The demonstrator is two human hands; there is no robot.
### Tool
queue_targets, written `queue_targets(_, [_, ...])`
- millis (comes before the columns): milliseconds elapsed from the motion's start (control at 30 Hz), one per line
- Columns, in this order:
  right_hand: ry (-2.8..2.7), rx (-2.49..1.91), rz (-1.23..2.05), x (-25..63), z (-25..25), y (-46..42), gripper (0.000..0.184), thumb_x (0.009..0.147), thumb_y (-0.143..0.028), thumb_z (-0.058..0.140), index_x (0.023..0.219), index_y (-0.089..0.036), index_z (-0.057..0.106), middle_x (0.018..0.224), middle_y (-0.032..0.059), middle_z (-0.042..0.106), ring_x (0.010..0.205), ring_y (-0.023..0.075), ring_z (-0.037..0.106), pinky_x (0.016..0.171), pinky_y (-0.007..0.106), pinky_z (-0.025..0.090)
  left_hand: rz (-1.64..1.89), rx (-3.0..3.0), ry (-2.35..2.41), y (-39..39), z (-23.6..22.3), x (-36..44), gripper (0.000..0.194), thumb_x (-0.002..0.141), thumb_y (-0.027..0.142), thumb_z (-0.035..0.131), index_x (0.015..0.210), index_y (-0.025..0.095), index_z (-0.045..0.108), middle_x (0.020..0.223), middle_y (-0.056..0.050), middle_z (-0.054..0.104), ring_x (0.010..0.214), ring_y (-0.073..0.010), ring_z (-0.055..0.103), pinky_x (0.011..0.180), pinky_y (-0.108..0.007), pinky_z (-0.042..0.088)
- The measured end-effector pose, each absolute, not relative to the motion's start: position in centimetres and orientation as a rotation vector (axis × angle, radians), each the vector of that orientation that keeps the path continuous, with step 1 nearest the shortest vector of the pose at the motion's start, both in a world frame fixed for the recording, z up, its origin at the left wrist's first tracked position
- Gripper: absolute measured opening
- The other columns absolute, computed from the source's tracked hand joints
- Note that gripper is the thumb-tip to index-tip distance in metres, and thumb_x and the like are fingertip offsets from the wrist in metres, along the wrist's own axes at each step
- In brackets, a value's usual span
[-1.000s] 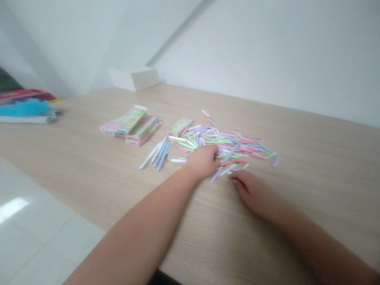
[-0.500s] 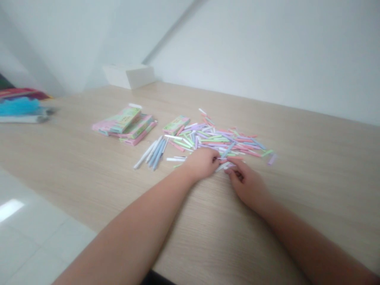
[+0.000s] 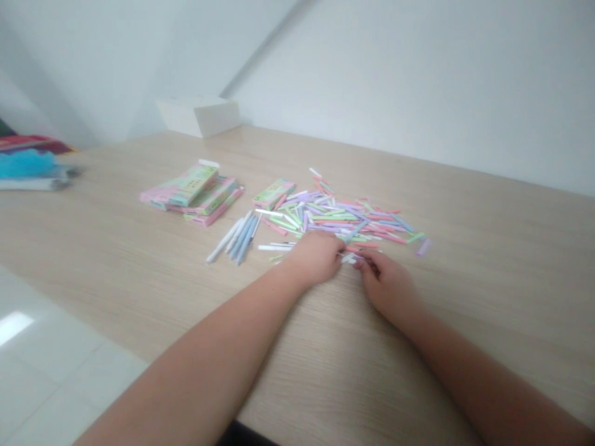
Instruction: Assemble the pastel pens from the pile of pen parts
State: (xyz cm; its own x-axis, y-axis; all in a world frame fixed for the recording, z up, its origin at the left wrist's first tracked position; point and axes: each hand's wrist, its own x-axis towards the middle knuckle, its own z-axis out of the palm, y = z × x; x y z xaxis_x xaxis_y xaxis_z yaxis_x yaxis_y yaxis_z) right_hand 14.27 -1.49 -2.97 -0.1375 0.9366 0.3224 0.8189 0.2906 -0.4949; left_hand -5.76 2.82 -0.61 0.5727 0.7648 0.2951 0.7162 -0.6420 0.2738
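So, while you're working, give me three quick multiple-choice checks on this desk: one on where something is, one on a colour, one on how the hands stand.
1. Where is the white box?
A) On the floor tiles
B) Between the hands
C) At the far edge of the table, by the wall

2. What colour are the strips lying left of the pastel paper strip pile?
A) Black
B) Pale blue and white
C) Dark red

3. How do the left hand and right hand stand?
A) Close together at the pile's near edge
B) Wide apart
C) Both on the stacked packets

1: C, it sits beyond the wooden table's bare far stretch.
2: B, those colours show.
3: A, they nearly meet there.
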Motion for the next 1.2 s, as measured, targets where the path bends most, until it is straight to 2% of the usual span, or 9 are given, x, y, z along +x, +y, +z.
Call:
queue_targets(100, [-1.953, -1.499, 0.312, 14.3, -2.8, -1.5, 0.031, 0.101, -0.033, 0.051, 0.122, -0.026, 0.073, 0.121, 0.0077, 0.077, 0.109, 0.0279, 0.071, 0.093, 0.044, 0.056, 0.784, 2.616, 1.169, 2.3, -0.2, -5.7, 0.03, 0.086, 0.02, 0.056, 0.11, 0.021, 0.074, 0.108, -0.008, 0.073, 0.111, -0.025, 0.064, 0.104, -0.038, 0.047])
queue_targets(200, [-1.938, -1.485, 0.355, 14.4, -2.7, -1.6, 0.032, 0.101, -0.033, 0.05, 0.123, -0.026, 0.072, 0.121, 0.0072, 0.076, 0.109, 0.028, 0.071, 0.093, 0.044, 0.055, 0.846, 2.436, 1.026, 1.7, -0.1, -5.2, 0.028, 0.09, 0.024, 0.054, 0.112, 0.022, 0.072, 0.104, -0.004, 0.074, 0.099, -0.0201, 0.066, 0.089, -0.031, 0.052])
queue_targets(300, [-1.945, -1.501, 0.372, 14.5, -2.7, -1.6, 0.032, 0.1, -0.03, 0.05, 0.123, -0.024, 0.071, 0.117, 0.0082, 0.077, 0.103, 0.0285, 0.072, 0.088, 0.044, 0.057, 0.852, 2.272, 1.07, 1.3, -0.6, -4.4, 0.026, 0.093, 0.029, 0.054, 0.111, 0.024, 0.071, 0.1, -0.002, 0.076, 0.091, -0.0189, 0.068, 0.077, -0.029, 0.052])
queue_targets(533, [-1.952, -1.418, 0.478, 14.5, -3.0, -1.5, 0.037, 0.098, -0.024, 0.051, 0.133, -0.027, 0.064, 0.121, 0.0074, 0.075, 0.104, 0.0279, 0.072, 0.092, 0.047, 0.056, 0.926, 2.221, 1.139, 1.6, -0.9, -4.5, 0.027, 0.098, 0.029, 0.05, 0.11, 0.027, 0.074, 0.107, -0.001, 0.077, 0.099, -0.0194, 0.069, 0.082, -0.029, 0.051])
queue_targets(733, [-1.805, -1.343, 0.645, 14.8, -4.1, -1.2, 0.042, 0.098, -0.028, 0.055, 0.14, -0.027, 0.051, 0.107, 0.0068, 0.077, 0.093, 0.0258, 0.074, 0.089, 0.048, 0.058, 0.913, 2.184, 1.196, 1.6, -0.5, -4.6, 0.023, 0.099, 0.036, 0.051, 0.097, 0.024, 0.071, 0.094, -0.002, 0.076, 0.084, -0.0185, 0.067, 0.071, -0.029, 0.046])
queue_targets(933, [-1.839, -1.29, 0.603, 14.8, -4.0, -1.1, 0.032, 0.101, -0.027, 0.051, 0.132, -0.026, 0.059, 0.111, 0.0069, 0.076, 0.093, 0.0229, 0.073, 0.089, 0.045, 0.058, 1.027, 2.063, 1.264, 1.8, -0.7, -4.4, 0.023, 0.099, 0.038, 0.05, 0.085, 0.021, 0.058, 0.079, -0.001, 0.069, 0.072, -0.0156, 0.06, 0.064, -0.027, 0.041])
queue_targets(1200, [-1.846, -1.269, 0.614, 14.7, -3.6, -1.5, 0.026, 0.101, -0.027, 0.051, 0.123, -0.028, 0.065, 0.114, 0.0062, 0.074, 0.099, 0.0227, 0.071, 0.09, 0.043, 0.058, 1.021, 1.855, 1.213, 2.4, -1.5, -4.3, 0.02, 0.096, 0.039, 0.055, 0.087, 0.021, 0.055, 0.08, -0.001, 0.071, 0.074, -0.0151, 0.065, 0.069, -0.026, 0.05])
